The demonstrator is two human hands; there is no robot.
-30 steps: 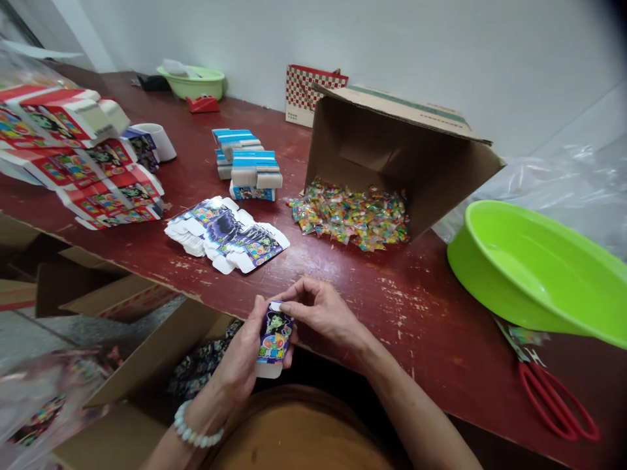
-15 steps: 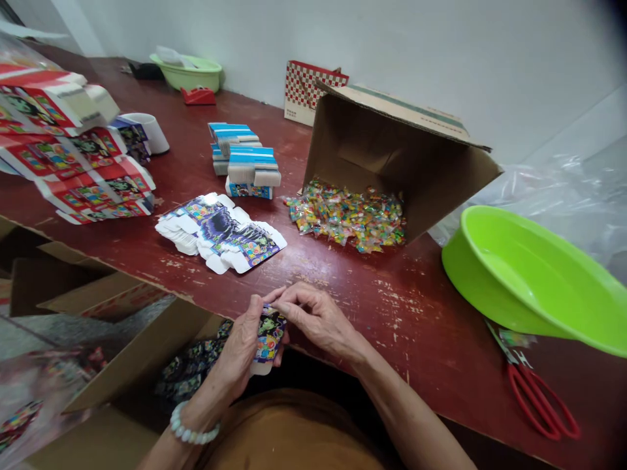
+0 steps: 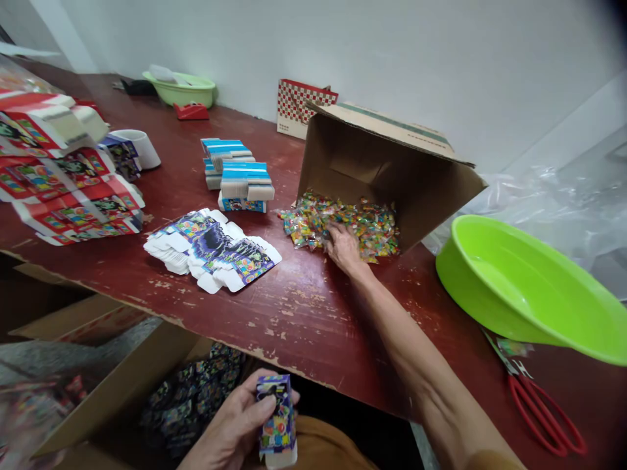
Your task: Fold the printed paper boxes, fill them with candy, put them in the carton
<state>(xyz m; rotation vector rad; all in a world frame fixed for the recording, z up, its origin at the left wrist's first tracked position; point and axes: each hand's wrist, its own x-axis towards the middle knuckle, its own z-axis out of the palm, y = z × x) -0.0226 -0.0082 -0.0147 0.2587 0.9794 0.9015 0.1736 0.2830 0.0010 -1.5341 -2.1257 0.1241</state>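
My left hand (image 3: pixel 245 418) holds a small purple printed carton (image 3: pixel 277 418) near my lap, thumb across its front and a white flap sticking out at its lower end. My right hand (image 3: pixel 344 248) reaches over the table onto the pile of small clear packets of colourful candy (image 3: pixel 375 228); its fingers are apart and bent down among the packets, their tips partly hidden. The packets spill from the mouth of a cardboard box (image 3: pixel 421 196) lying on its side. Left of the pile, flat unfolded purple cartons (image 3: pixel 215 245) lie in a fanned stack.
Blue-topped carton stacks (image 3: pixel 245 179) and bundled red cartons (image 3: pixel 73 183) stand further left. At the right are a green basin (image 3: pixel 470 287) and red-handled scissors (image 3: pixel 543 411). Below the table edge, an open cardboard box (image 3: pixel 122 385) holds many dark printed packs (image 3: pixel 196 391).
My right hand has left the carton and moved forward onto the candy packets. My left hand has lowered toward my lap, still holding the carton. The view has tilted slightly upward.
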